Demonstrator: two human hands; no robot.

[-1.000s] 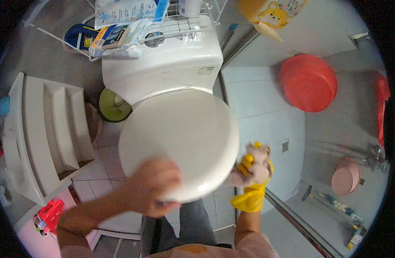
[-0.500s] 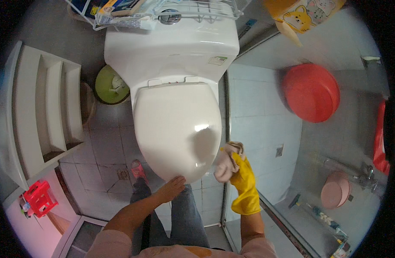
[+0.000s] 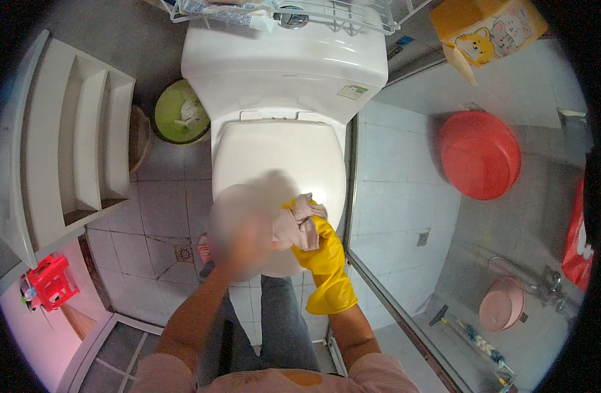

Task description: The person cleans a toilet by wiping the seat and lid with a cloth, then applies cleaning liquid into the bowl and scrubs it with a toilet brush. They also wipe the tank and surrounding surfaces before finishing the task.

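A white toilet with its lid (image 3: pixel 281 144) down stands in front of me. My right hand (image 3: pixel 323 245) wears a yellow rubber glove and is closed on a crumpled pale pink cloth (image 3: pixel 296 229). The cloth is over the front half of the lid, beside my left hand. My bare left hand (image 3: pixel 246 239) is over the lid's left front part. A blur hides its fingers, so whether it is open or closed, or touches the cloth, does not show.
A white wire rack (image 3: pixel 346 16) tops the tank (image 3: pixel 281 59). Left are a green bin (image 3: pixel 179 128) and white shelves (image 3: pixel 84 131). Right, beyond a metal-framed edge, are a red basin (image 3: pixel 480 154), a pink basin (image 3: pixel 500 304) and a tap (image 3: pixel 556 288). A yellow box (image 3: pixel 484 39) is at upper right.
My right hand has brought the cloth leftward from beside the toilet to over the lid. My left hand has risen from the lid's front edge to over its left part. The view has shifted slightly.
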